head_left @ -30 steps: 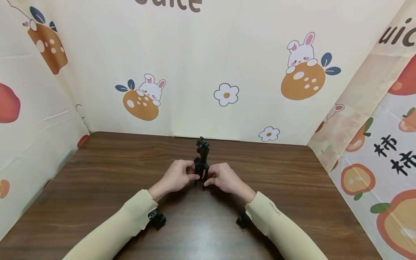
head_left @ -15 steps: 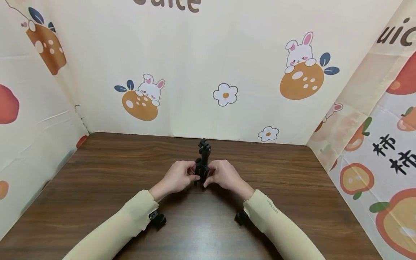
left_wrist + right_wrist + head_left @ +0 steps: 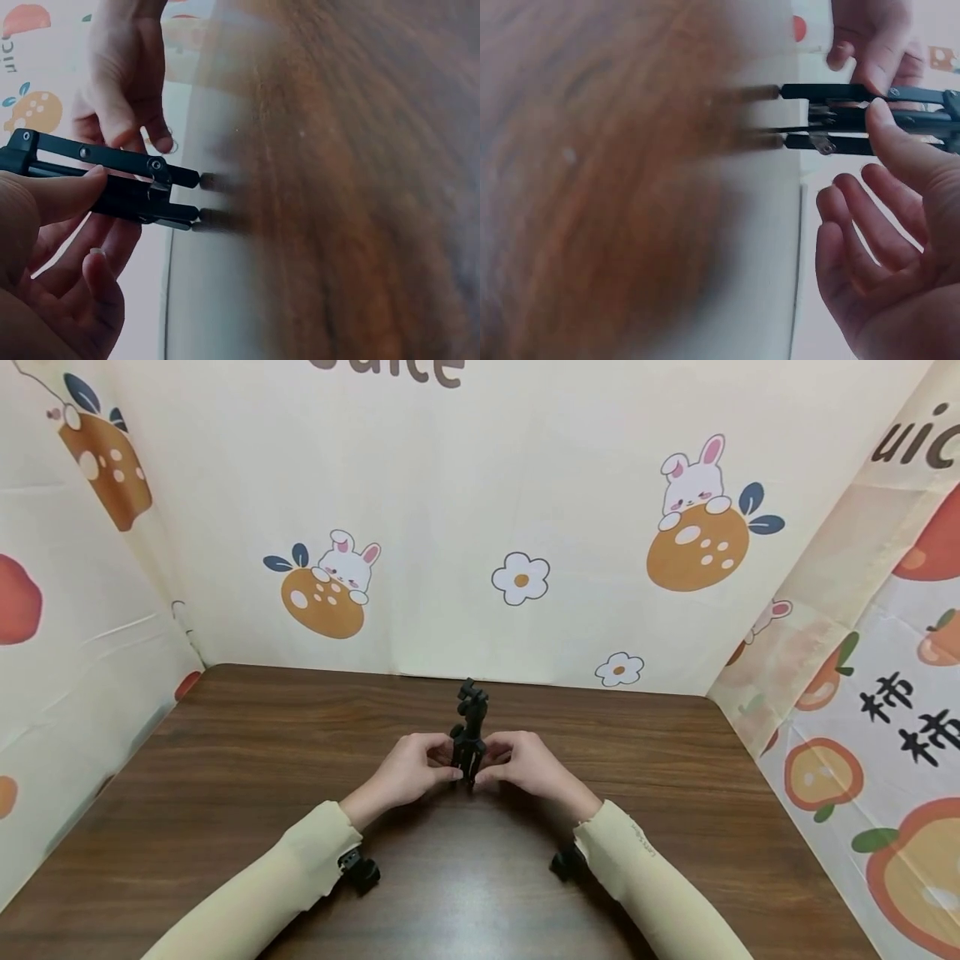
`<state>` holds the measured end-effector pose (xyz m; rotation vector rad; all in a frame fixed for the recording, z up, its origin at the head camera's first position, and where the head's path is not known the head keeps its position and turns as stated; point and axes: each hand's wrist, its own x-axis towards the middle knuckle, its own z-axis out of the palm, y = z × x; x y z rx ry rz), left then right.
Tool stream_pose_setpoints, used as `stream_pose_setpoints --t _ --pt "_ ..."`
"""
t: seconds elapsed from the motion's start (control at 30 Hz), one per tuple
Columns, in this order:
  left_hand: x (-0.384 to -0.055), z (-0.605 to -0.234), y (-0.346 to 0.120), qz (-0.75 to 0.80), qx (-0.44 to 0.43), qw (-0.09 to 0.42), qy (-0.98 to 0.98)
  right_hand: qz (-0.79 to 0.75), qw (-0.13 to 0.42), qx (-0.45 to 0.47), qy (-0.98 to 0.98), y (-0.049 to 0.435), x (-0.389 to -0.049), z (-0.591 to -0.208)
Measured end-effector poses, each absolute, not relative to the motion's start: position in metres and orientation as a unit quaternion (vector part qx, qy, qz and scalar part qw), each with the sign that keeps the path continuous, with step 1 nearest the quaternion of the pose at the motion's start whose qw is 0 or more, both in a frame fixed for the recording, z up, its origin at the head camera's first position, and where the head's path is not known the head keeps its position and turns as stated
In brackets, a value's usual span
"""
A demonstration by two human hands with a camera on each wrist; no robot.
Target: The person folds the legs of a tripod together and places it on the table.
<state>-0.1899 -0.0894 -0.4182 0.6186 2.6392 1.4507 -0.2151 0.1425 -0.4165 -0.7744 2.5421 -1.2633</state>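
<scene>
A small black tripod [image 3: 472, 714] stands upright near the middle of the table, its head at the top and its legs close together. My left hand [image 3: 407, 768] pinches the tripod's legs from the left; in the left wrist view, the thumb [image 3: 79, 191] lies along one leg. From the right, my right hand [image 3: 531, 767] holds the legs low down. The right wrist view shows its thumb [image 3: 904, 142] across the legs and its other fingers loosely bent below. The leg tips [image 3: 196, 217] are at the tabletop; blur hides whether they touch it.
A brown wood-grain table [image 3: 300, 718] spreads around both hands. Behind it hangs a pale printed cloth [image 3: 450, 527], with more printed cloth at both sides. Black wrist cameras [image 3: 360, 872] sit under the cream sleeves.
The gap between the tripod's legs looks narrower than one second ago. The tripod has shifted slightly right. My right wrist has moved a little to the right since half a second ago.
</scene>
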Motion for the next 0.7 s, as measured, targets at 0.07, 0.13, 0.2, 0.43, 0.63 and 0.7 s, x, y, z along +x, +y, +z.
stream_pose_setpoints --t 0.07,0.13,0.2,0.43,0.63,0.7 --pt "-0.189 -0.42 -0.091 0.478 0.195 0.044 0.855 -0.446 0.108 -0.261 0.849 0.146 -0.216 -0.414" --pt "-0.19 -0.422 -0.092 0.487 0.193 0.054 0.85 -0.47 0.118 -0.259 0.835 0.15 -0.217 -0.411" --pt "-0.191 -0.423 -0.092 0.496 0.196 0.057 0.844 -0.497 0.127 -0.254 0.82 0.153 -0.219 -0.407" --pt "-0.194 -0.425 -0.091 0.512 0.196 0.062 0.834 -0.584 0.126 -0.245 0.764 0.156 -0.221 -0.386" --pt "-0.193 -0.431 -0.091 0.53 0.178 0.099 0.824 -0.628 0.095 -0.253 0.73 0.15 -0.213 -0.365" --pt "-0.193 -0.434 -0.09 0.533 0.174 0.105 0.821 -0.64 0.086 -0.257 0.719 0.147 -0.21 -0.36"
